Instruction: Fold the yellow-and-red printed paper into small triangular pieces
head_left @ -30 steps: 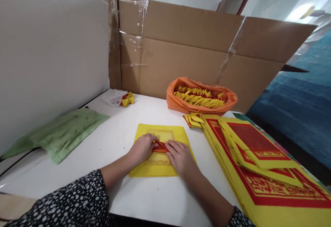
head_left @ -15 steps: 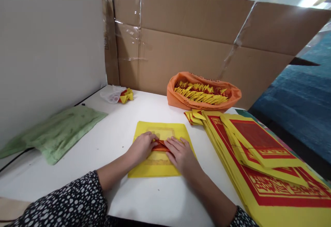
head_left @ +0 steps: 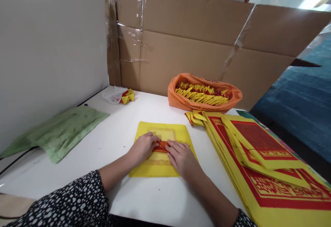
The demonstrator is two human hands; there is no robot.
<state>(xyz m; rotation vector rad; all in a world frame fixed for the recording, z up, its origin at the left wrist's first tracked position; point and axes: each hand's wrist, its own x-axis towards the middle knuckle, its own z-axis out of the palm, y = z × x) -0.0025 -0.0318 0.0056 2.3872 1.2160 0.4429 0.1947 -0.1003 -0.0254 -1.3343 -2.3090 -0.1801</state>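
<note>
A yellow sheet of paper [head_left: 159,172] lies flat on the white table, with a pale rectangle printed on it. Across its middle is a folded red-orange paper strip [head_left: 161,147]. My left hand [head_left: 142,148] pinches the strip's left end, fingers closed. At the other end, my right hand [head_left: 183,155] has its fingers bent together and pressed on the paper. Part of the strip is hidden under the fingertips of both hands.
An orange bag [head_left: 178,99] full of folded yellow and red papers stands behind. Stacked printed papers [head_left: 289,209] lie at right, beside loose folded pieces [head_left: 195,117]. A green cloth [head_left: 64,130] and a clear plastic bag [head_left: 115,96] are at left. Cardboard [head_left: 181,54] stands behind.
The red strip shows a little more between my hands, and its crease looks shifted. Both hands stay at nearly the same spot; the whole view has tilted slightly.
</note>
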